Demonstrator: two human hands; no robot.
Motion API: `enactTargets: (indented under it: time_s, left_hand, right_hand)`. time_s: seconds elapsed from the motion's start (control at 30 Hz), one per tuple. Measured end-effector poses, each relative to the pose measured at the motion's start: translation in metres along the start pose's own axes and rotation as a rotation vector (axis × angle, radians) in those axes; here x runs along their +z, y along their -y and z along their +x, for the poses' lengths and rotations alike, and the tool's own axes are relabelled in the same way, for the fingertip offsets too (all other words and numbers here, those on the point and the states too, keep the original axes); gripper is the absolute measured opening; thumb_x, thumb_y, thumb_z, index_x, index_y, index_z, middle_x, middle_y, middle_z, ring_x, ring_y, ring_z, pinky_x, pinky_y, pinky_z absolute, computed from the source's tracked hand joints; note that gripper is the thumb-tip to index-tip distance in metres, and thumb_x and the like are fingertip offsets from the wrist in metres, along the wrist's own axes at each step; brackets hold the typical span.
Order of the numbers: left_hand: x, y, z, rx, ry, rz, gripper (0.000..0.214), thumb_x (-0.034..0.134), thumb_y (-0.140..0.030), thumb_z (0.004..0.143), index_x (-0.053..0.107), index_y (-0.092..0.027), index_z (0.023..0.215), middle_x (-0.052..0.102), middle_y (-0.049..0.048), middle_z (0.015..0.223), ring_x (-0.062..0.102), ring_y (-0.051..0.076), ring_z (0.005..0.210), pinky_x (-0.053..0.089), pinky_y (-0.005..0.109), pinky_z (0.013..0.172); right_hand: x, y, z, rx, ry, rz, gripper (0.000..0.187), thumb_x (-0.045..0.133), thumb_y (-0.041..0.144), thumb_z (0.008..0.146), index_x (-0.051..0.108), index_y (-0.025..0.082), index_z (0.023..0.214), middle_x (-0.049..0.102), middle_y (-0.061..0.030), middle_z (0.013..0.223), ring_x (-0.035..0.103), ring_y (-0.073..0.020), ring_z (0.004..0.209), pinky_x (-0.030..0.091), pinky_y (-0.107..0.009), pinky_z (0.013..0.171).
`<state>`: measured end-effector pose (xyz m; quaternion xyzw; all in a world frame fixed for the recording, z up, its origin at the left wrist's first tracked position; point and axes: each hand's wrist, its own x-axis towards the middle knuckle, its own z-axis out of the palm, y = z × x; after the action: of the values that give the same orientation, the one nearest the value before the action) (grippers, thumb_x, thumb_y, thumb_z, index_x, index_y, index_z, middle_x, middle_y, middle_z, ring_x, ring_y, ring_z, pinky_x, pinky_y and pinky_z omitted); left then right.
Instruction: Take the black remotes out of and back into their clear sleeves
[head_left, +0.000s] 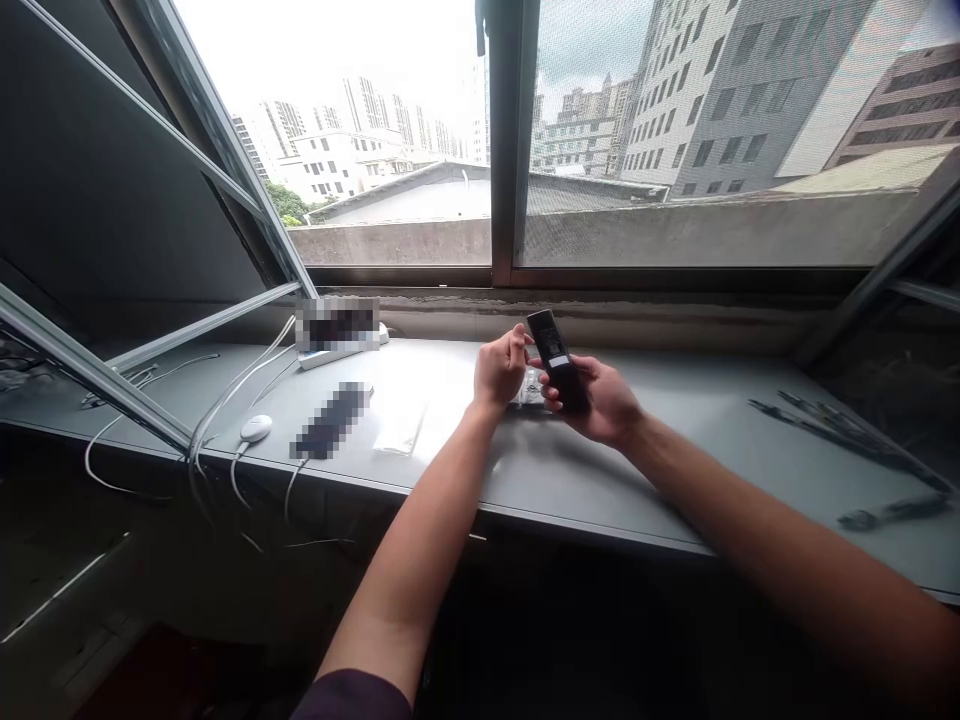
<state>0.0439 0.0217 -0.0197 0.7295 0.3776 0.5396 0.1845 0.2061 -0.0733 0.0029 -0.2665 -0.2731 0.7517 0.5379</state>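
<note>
My right hand [607, 400] holds a slim black handheld device [556, 350], shaped like a remote control, tilted up above the table. Small pale print and a white label mark the side of it that faces me. Just left of the device is my left hand [500, 368], its fingers curled in and a fingertip close to the device's edge. Whether those fingers hold something small is hidden. Behind and below both hands, clear crumpled plastic [531, 388] lies on the grey table [540, 470], partly covered by them.
Left of my arms lie a flat whitish packet [401, 428], a blurred-out dark phone-like item [331, 420] with a cable, and a white rounded plug [256, 429]. A white power strip [343, 346] sits further back. Dark cables or rods [832, 430] lie right. Metal frames and a window [501, 140] border the table.
</note>
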Motion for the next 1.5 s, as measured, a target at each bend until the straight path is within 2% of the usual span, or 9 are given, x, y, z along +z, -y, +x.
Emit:
enactTargets:
  time_s: [0.2,0.33,0.47,0.67,0.9,1.07,1.2,1.3,1.5]
  left_hand:
    - [0.001,0.002,0.001,0.016,0.005,-0.020,0.063,0.028,-0.059,0.117,0.075,-0.024,0.093,0.076,0.0023,0.072,0.072,0.019,0.067,0.050,0.030,0.069]
    - [0.000,0.001,0.001,0.011,0.008,-0.006,0.064,0.029,-0.059,0.117,0.074,-0.024,0.089,0.075,0.0025,0.070,0.073,0.019,0.069,0.050,0.030,0.071]
    - [0.000,0.001,0.001,-0.006,0.011,0.007,0.064,0.028,-0.059,0.117,0.077,-0.023,0.094,0.075,0.0025,0.070,0.073,0.020,0.070,0.051,0.030,0.072]
    - [-0.001,-0.002,0.000,-0.010,-0.012,0.013,0.065,0.030,-0.059,0.117,0.077,-0.023,0.089,0.072,0.0013,0.066,0.070,0.019,0.065,0.050,0.030,0.071]
    - [-0.001,-0.001,0.000,-0.032,-0.014,0.018,0.063,0.029,-0.056,0.118,0.077,-0.023,0.092,0.073,0.0005,0.067,0.071,0.017,0.067,0.048,0.029,0.071]
    - [-0.003,0.000,0.001,-0.029,-0.009,-0.014,0.063,0.029,-0.055,0.118,0.077,-0.023,0.093,0.075,0.0015,0.070,0.073,0.018,0.072,0.052,0.030,0.075]
    - [-0.003,0.000,0.002,-0.058,-0.006,-0.013,0.063,0.027,-0.056,0.117,0.076,-0.024,0.094,0.075,0.0015,0.070,0.074,0.019,0.073,0.053,0.030,0.075]
    - [-0.003,0.001,0.002,-0.053,-0.019,-0.003,0.062,0.027,-0.057,0.117,0.076,-0.024,0.096,0.075,0.0020,0.072,0.074,0.019,0.074,0.053,0.031,0.075]
    - [-0.004,0.001,0.002,-0.037,-0.044,0.012,0.059,0.029,-0.055,0.118,0.076,-0.024,0.101,0.076,0.0028,0.076,0.075,0.020,0.077,0.053,0.031,0.077]
  right_hand:
    - [-0.001,-0.005,0.001,-0.053,0.024,-0.119,0.017,0.066,0.021,0.102,0.074,0.020,0.117,0.075,-0.0059,0.099,0.069,-0.0187,0.080,0.064,-0.030,0.070]
    - [0.000,-0.008,-0.001,-0.119,0.035,-0.225,0.018,0.075,0.020,0.097,0.077,0.022,0.115,0.079,-0.0055,0.100,0.074,-0.0194,0.085,0.066,-0.030,0.073]
    - [0.001,-0.010,-0.001,-0.187,0.014,-0.264,0.032,0.090,0.029,0.087,0.078,0.025,0.116,0.082,-0.0040,0.103,0.077,-0.0208,0.088,0.067,-0.034,0.078]
    - [-0.006,-0.013,0.004,-0.328,-0.053,-0.372,0.046,0.104,0.036,0.072,0.081,0.026,0.112,0.084,-0.0033,0.105,0.077,-0.0206,0.096,0.063,-0.032,0.084]
    - [-0.004,-0.016,0.006,-0.552,-0.020,-0.533,0.047,0.105,0.044,0.070,0.082,0.029,0.109,0.083,-0.0024,0.111,0.075,-0.0258,0.114,0.057,-0.045,0.110]
    - [0.004,-0.016,0.001,-0.689,-0.032,-0.672,0.033,0.101,0.043,0.077,0.083,0.028,0.101,0.080,-0.0071,0.122,0.068,-0.0299,0.133,0.051,-0.049,0.120]
    - [0.003,-0.017,0.001,-0.761,0.022,-0.708,0.022,0.098,0.032,0.082,0.083,0.029,0.099,0.079,-0.0065,0.124,0.061,-0.0293,0.145,0.040,-0.049,0.131]
    - [0.005,-0.017,0.000,-0.763,0.014,-0.692,0.019,0.095,0.025,0.083,0.083,0.029,0.097,0.078,-0.0068,0.128,0.058,-0.0287,0.149,0.039,-0.049,0.133]
    - [0.007,-0.018,-0.002,-0.737,-0.044,-0.680,0.023,0.098,0.026,0.079,0.082,0.028,0.096,0.078,-0.0075,0.128,0.061,-0.0303,0.145,0.048,-0.050,0.126]
